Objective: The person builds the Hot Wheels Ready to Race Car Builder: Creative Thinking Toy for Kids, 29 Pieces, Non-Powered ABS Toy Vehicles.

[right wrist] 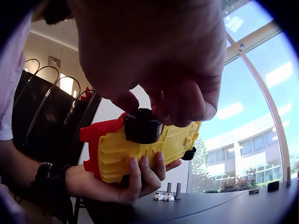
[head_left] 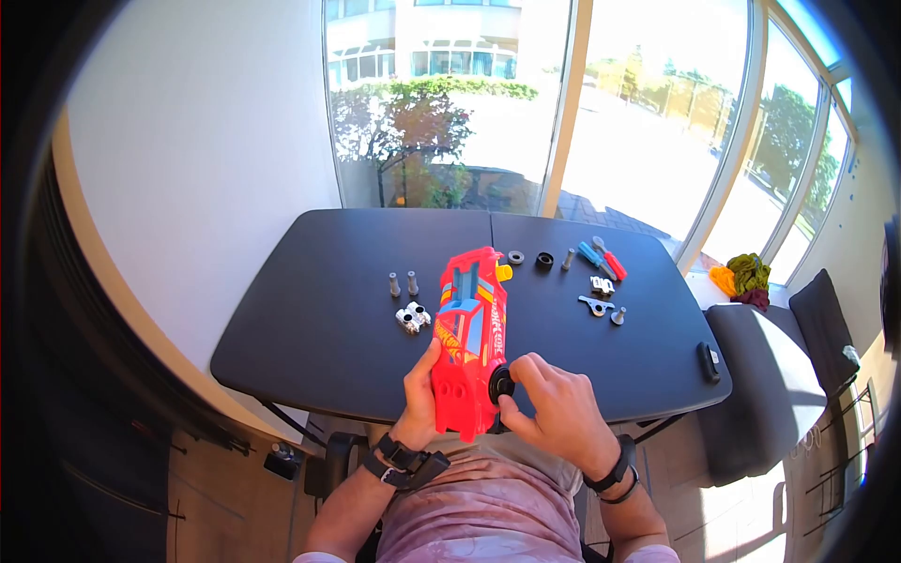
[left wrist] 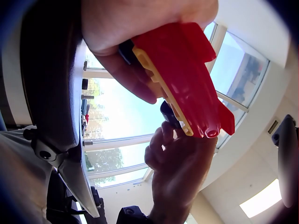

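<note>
Left hand [head_left: 419, 399] wrapped round red toy car [head_left: 469, 328], fingers [right wrist: 135, 173] under yellow underside [right wrist: 116, 154], hidden in head view. Right hand [head_left: 560, 413] pinches black wheel [right wrist: 142, 130]; can't tell if seated.

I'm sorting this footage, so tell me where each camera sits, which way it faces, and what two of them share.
Head: worn on the head, looking forward and down at the toy car above the table; shirt, left hand and right hand show.
Left wrist: looks along the toy car toward the windows; left hand close up, right hand beyond.
Right wrist: looks at the toy car's yellow underside and black wheel; right hand close up, left hand below.
Both wrist views share the toy car, both hands and windows.
</note>
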Action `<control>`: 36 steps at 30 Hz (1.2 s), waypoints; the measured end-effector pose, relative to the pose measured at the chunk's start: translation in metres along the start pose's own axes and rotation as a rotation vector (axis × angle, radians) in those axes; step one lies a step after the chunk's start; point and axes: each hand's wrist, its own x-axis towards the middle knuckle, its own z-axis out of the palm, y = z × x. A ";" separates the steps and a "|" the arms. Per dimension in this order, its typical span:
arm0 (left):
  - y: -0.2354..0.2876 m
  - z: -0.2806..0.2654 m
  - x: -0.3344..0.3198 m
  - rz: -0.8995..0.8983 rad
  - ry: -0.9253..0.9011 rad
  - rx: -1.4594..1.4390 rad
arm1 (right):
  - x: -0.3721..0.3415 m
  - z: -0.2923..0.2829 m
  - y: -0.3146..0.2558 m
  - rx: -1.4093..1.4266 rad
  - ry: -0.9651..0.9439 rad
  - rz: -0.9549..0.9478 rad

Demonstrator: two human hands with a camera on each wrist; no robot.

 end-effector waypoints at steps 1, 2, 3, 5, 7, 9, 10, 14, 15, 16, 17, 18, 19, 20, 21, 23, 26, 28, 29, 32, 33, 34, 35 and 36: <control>0.000 0.001 -0.001 -0.008 0.000 -0.006 | -0.001 0.002 0.002 -0.018 -0.028 -0.003; 0.001 0.003 -0.001 -0.018 -0.002 -0.011 | -0.003 0.006 0.007 -0.037 -0.056 -0.005; 0.001 0.002 -0.001 -0.018 -0.010 -0.006 | -0.004 0.008 0.010 -0.056 -0.082 -0.007; 0.001 0.000 0.000 -0.014 -0.021 0.004 | -0.006 0.006 0.013 -0.081 -0.107 0.015; 0.000 -0.001 0.000 -0.012 -0.024 -0.003 | -0.006 0.003 0.010 -0.072 -0.086 0.009; 0.000 0.000 -0.001 -0.010 -0.018 -0.002 | -0.002 -0.001 0.003 -0.029 -0.013 -0.016; 0.001 0.003 -0.001 -0.008 -0.012 0.002 | -0.003 0.001 0.004 -0.033 -0.020 -0.023; 0.001 0.001 -0.001 -0.007 0.012 0.016 | -0.005 0.009 0.011 -0.060 -0.069 -0.008; 0.001 0.001 -0.001 -0.007 0.012 0.019 | -0.006 0.010 0.013 -0.068 -0.088 0.003; 0.001 0.001 -0.001 -0.007 0.013 0.022 | -0.005 0.007 0.011 -0.068 -0.084 0.001; 0.000 0.001 -0.001 -0.009 0.013 0.024 | -0.004 0.003 0.008 -0.068 -0.080 0.001; 0.000 0.000 0.000 -0.010 0.004 0.020 | -0.004 0.001 0.006 -0.068 -0.077 0.001; 0.000 0.000 0.000 -0.011 -0.005 0.016 | -0.004 0.001 0.006 -0.060 -0.072 -0.006; 0.001 -0.001 -0.001 -0.013 -0.013 0.011 | -0.004 0.002 0.006 -0.051 -0.069 -0.012; 0.001 0.000 -0.001 -0.014 -0.011 0.013 | -0.004 0.003 0.007 -0.042 -0.065 -0.018; 0.002 0.002 -0.002 -0.014 -0.007 0.019 | -0.004 0.004 0.008 -0.025 -0.071 -0.019; 0.000 0.000 -0.001 -0.003 -0.007 0.032 | -0.004 0.006 0.010 -0.017 -0.079 -0.018; 0.001 -0.001 0.000 -0.011 -0.005 0.028 | -0.004 0.007 0.010 -0.011 -0.080 -0.015; 0.001 -0.001 0.000 -0.015 -0.005 0.026 | -0.005 0.008 0.010 -0.007 -0.078 -0.014; 0.001 0.000 0.000 -0.007 -0.001 0.042 | -0.004 0.011 0.011 0.004 -0.072 -0.006; 0.001 0.000 0.000 -0.007 -0.005 0.039 | -0.004 0.012 0.012 0.006 -0.071 -0.003; 0.001 0.000 0.000 -0.007 -0.009 0.035 | -0.004 0.013 0.012 0.011 -0.072 0.000; 0.001 0.000 0.000 -0.006 -0.014 0.032 | -0.005 0.013 0.012 0.016 -0.074 0.003; 0.000 -0.001 0.000 -0.008 -0.016 0.021 | -0.005 0.013 0.012 0.022 -0.076 0.007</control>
